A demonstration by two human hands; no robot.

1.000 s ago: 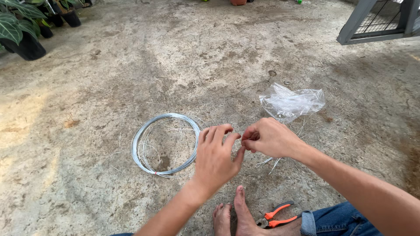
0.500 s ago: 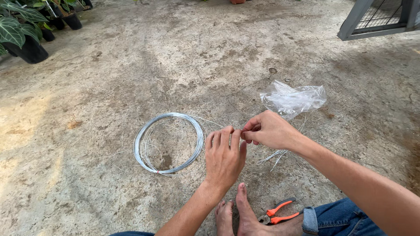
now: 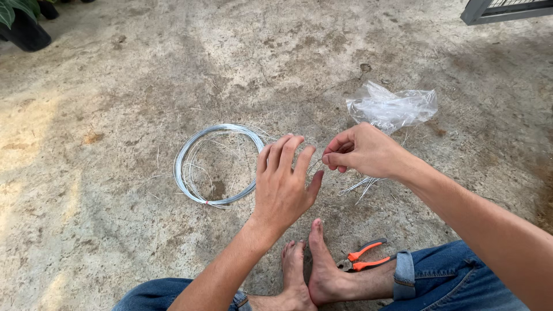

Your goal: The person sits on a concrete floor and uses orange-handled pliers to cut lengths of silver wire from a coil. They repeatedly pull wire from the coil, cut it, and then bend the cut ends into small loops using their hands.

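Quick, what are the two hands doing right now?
Left hand: open, fingers spread, holding nothing, beside the wire coil.
Right hand: closed, pinching a thin wire.

- Bare floor (image 3: 115, 86) lies open to the left and far side of the wire coil (image 3: 216, 164).
- The coil blocks the floor just left of the left hand (image 3: 285, 181).
- A plastic bag (image 3: 391, 106) and loose wire bits (image 3: 360, 185) crowd the right hand (image 3: 363, 151).
- Feet (image 3: 314, 268) and pliers (image 3: 364, 257) fill the near side.
- A pot (image 3: 26, 31) stands at the far left corner.
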